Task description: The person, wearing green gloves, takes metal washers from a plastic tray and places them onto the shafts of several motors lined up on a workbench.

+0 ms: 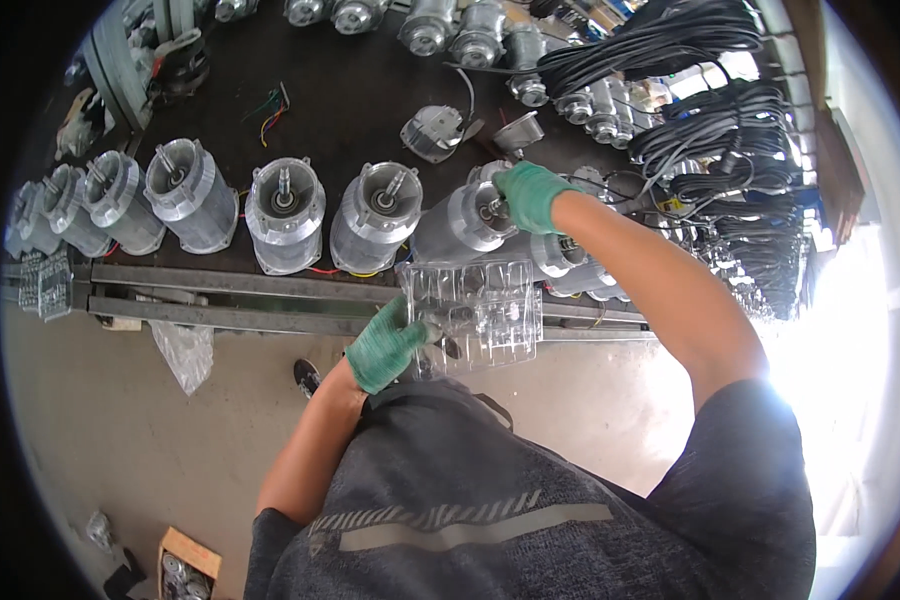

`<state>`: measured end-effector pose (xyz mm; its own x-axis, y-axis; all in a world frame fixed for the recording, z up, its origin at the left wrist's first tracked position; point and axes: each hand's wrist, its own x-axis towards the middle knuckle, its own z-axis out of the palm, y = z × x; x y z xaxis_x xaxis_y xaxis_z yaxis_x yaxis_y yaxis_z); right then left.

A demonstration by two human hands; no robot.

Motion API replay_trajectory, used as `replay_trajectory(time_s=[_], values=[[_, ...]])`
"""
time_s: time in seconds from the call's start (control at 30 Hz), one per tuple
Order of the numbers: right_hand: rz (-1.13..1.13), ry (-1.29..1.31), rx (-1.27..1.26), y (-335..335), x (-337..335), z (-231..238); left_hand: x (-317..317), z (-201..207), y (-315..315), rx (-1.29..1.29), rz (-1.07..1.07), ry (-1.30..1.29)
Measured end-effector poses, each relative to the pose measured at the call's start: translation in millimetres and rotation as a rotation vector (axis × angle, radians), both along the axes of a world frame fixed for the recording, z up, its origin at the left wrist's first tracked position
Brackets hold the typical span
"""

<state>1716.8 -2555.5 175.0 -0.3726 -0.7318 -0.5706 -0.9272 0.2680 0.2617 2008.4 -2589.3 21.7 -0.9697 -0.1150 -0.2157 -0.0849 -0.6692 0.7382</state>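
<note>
- Leftmost, five distinct silver cylindrical metal motor housings (198,208) stand shafts-up in a row, others blurring beyond.
- One green-gloved left hand (383,347) grips one clear plastic compartmented tray (495,312) by its left side, near the table edge.
- One green-gloved right hand (530,195) meets another silver metal housing (448,228) near its shaft; I cannot tell its grip.
- Rightmost, at least three black cable coils (710,132).
</note>
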Motion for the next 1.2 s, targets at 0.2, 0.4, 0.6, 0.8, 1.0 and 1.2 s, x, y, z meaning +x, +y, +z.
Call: replay_trajectory(time_s=[0.2,0.4,0.6,0.8,1.0,1.2], values=[[0.028,0.046,0.084,-7,5,4,9,6,-3,0.003,0.026,0.097],[0.145,0.067,0.065,3,-7,-35,23,-14,-13,0.047,0.058,-0.013],[-0.054,-0.031,-0.017,4,-15,-43,30,-12,-27,0.166,0.101,-0.052],[-0.232,-0.017,-0.365,24,17,0,32,-52,-33,0.052,0.045,-0.181],[-0.617,-0.396,-1.045,132,94,-39,4,-146,-43,-0.261,-0.005,-0.388],[-1.092,-0.577,-0.636,222,152,-167,-33,-194,-20,-0.318,0.182,-0.359]])
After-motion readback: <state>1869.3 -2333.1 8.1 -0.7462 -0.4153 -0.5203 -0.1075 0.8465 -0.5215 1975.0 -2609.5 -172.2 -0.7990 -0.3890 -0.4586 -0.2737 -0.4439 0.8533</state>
